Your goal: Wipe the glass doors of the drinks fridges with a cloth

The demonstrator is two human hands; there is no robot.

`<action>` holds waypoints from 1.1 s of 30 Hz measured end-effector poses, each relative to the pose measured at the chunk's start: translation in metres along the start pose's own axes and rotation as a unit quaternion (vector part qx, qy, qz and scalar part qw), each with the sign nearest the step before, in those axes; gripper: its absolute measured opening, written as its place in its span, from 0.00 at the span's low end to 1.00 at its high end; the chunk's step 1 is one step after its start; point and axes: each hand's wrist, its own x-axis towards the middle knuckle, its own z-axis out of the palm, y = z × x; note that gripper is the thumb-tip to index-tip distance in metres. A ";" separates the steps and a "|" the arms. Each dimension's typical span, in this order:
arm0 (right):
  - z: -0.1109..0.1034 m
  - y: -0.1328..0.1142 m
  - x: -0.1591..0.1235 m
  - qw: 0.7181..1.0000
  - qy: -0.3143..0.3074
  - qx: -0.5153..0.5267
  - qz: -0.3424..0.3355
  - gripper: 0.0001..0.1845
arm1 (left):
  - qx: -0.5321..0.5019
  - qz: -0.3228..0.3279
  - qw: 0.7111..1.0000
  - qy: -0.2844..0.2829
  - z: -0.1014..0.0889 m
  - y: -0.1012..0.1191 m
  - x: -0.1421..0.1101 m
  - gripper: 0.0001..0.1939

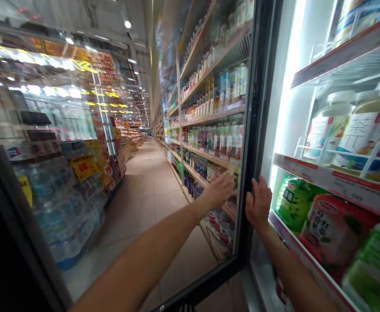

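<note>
My left hand (220, 189) reaches across to the inner side of the opened glass cooler door (253, 130), near the door's dark edge. Its fingers are bunched and blurred against the pane. Something pale shows at the fingertips, too smeared to name. Beside it, my right hand (259, 203) is at the dark door frame, on the cooler side. The fingers there are apart and point up, with the fingertips at or close to the frame. Nothing shows in this hand.
At right, lit cooler shelves hold tea bottles (368, 125), a green pack (295, 201) and a red pack (333, 234). Through the glass appear bottle-filled shelves (209, 134), a tiled aisle floor (147, 190) and stacked wrapped water bottles (63, 212) at left.
</note>
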 end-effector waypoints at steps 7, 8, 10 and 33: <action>-0.002 0.008 -0.004 1.000 0.012 -0.005 0.012 0.27 | -0.025 0.042 0.999 -0.010 0.027 0.023 0.003 0.15; -0.002 0.009 -0.004 1.000 0.014 -0.006 0.015 0.27 | -0.023 0.031 0.999 -0.009 0.026 0.021 0.003 0.16; -0.001 0.009 -0.005 1.000 0.012 -0.007 0.017 0.27 | -0.024 0.040 0.999 -0.013 0.023 0.022 -0.004 0.15; 0.028 -0.093 -0.003 0.996 -0.036 0.071 -0.028 0.27 | 0.041 0.007 0.997 -0.064 -0.086 -0.013 -0.156 0.18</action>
